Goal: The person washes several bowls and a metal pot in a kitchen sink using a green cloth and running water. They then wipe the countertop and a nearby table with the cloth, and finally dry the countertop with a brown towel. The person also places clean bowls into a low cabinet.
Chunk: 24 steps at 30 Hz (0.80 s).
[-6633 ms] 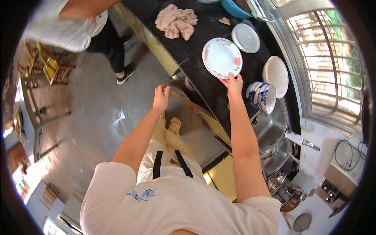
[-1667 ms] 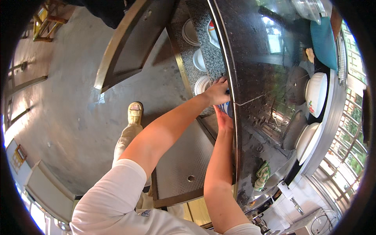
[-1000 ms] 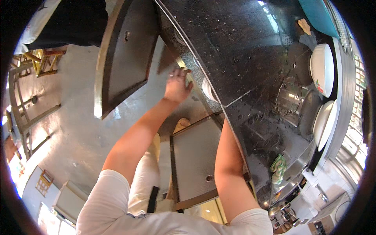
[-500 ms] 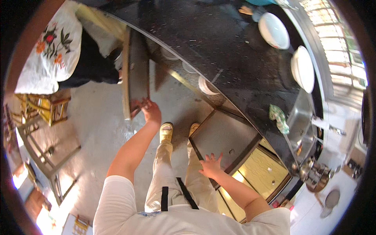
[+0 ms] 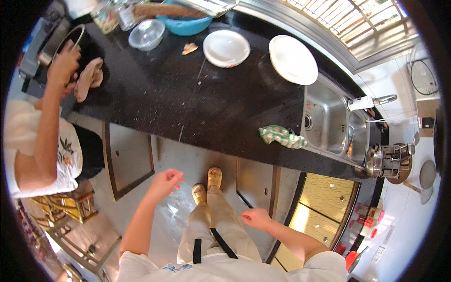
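Note:
My left hand [image 5: 165, 184] hangs in the air over the floor, holding nothing, its fingers loosely bent and a little apart. My right hand [image 5: 256, 219] is curled with nothing visible in it, just short of an open cabinet door [image 5: 256, 181] below the counter. Another cabinet door [image 5: 129, 157] stands open on the left, away from my left hand. Above both doors runs the black countertop [image 5: 188, 103], bearing a white bowl [image 5: 226, 48], a white oval plate [image 5: 293, 59] and a green-and-white checked cloth [image 5: 282, 137].
A co-worker [image 5: 40, 150] stands at the left, hands by a metal pot [image 5: 56, 44]. A blue basin [image 5: 188, 24] and a clear plastic bowl [image 5: 146, 35] sit at the back. The steel sink [image 5: 326, 115] is at the right. Wooden stools [image 5: 77, 204] are lower left.
My view has turned toward the counter and sink. My left hand has come away from the left cabinet door. My right hand has drawn in its spread fingers beside the right door.

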{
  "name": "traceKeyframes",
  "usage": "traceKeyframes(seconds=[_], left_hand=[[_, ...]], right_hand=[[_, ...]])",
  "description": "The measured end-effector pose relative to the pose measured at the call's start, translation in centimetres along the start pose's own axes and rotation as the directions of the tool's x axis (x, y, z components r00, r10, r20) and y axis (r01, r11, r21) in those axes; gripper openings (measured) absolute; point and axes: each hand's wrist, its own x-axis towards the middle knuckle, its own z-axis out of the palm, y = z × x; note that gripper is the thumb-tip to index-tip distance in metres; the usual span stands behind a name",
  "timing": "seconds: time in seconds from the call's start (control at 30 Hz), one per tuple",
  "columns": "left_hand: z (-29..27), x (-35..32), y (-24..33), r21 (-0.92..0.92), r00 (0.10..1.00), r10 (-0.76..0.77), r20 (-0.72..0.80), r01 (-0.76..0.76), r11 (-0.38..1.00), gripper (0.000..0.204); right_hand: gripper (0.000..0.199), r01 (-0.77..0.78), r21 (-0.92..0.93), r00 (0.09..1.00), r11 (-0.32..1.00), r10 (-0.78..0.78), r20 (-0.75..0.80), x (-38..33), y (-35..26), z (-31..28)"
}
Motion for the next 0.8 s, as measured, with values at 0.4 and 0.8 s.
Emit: traceKeyframes(seconds=[0.4, 0.8], left_hand=[[-0.4, 17.8, 29.5, -0.457, 0.94, 0.198, -0.276, -0.31, 0.834, 0.078], [-1.2, 12.9, 24.2, -0.627, 0.938, 0.331, -0.107, -0.322, 0.709, 0.064]], right_hand=[[0.065, 0.366, 0.911, 0.682, 0.192, 0.611, -0.402, 17.2, 13.2, -38.4], [0.055, 0.641, 0.753, 0.7, -0.147, 0.516, -0.495, 15.9, 15.7, -34.0]])
